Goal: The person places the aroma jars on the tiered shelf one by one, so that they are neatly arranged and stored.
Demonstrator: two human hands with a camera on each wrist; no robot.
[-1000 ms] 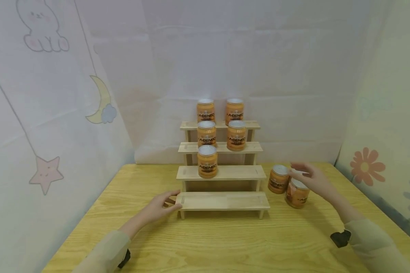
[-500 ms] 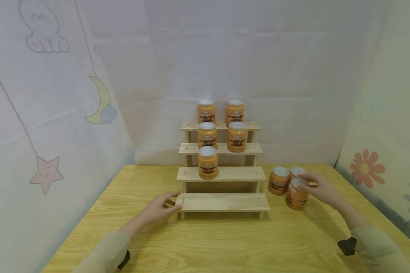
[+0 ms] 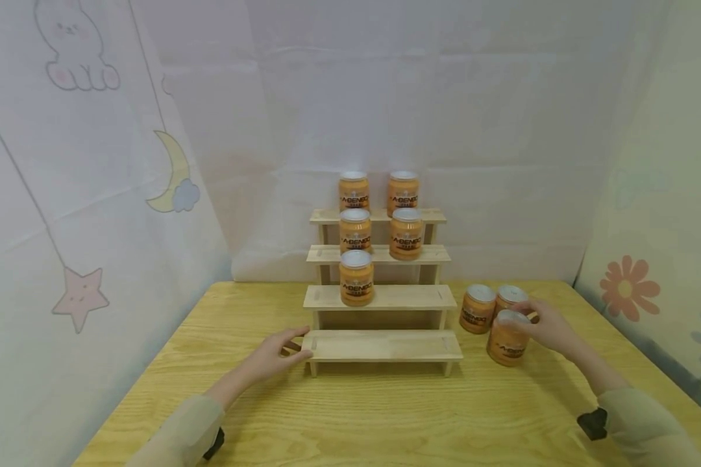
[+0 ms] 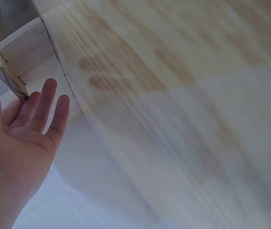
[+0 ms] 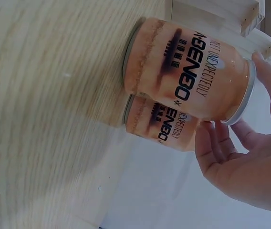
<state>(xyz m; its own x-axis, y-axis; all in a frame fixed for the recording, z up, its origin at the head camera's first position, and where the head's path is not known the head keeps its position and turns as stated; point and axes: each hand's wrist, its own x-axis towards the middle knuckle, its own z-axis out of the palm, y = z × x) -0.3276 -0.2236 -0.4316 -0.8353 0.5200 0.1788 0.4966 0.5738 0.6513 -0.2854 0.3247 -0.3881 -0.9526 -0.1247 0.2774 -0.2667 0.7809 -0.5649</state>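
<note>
A four-step wooden display stand (image 3: 380, 344) stands mid-table. My left hand (image 3: 269, 357) holds the left end of its lowest step; in the left wrist view the left hand (image 4: 26, 129) has thumb and fingertips at the board's end, the other fingers loosely extended. To the right of the stand, my right hand (image 3: 546, 325) grips an orange can (image 3: 507, 344) with a silver lid by its top rim, thumb on one side and fingers on the other. The right wrist view shows this upright can (image 5: 188, 71) labelled A-BENBO close to the tabletop.
Two similar cans, one on the left (image 3: 476, 311) and one on the right (image 3: 509, 297), stand just behind the gripped can. Several cans stand on the upper three steps, including one on the left of the third step (image 3: 356, 282). Printed cloth (image 3: 502, 117) hangs behind the wooden table (image 3: 350, 415).
My right hand has come down from above the can group and taken hold of the front can, which has shifted slightly toward me. The left hand stays at the stand's lowest step.
</note>
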